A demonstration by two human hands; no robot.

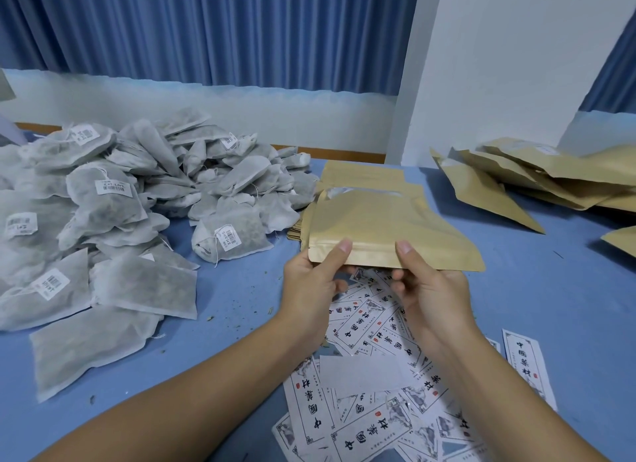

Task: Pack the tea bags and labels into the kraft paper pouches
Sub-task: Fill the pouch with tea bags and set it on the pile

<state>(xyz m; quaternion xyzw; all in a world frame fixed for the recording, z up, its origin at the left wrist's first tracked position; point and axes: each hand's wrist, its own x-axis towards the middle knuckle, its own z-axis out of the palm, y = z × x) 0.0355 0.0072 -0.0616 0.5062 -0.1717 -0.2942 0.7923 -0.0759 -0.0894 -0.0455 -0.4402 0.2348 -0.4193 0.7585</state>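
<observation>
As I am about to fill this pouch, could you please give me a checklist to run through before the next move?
1. Grip: ok; left hand and right hand pinch the near edge of the kraft pouch.
2. Pouch mouth open: cannot tell; the held edge looks flat.
3. Supply of tea bags: ok; piled to the left.
4. Supply of labels: ok; spread under the hands.
5. A hand free for picking: not ok; both hold the pouch.
</observation>
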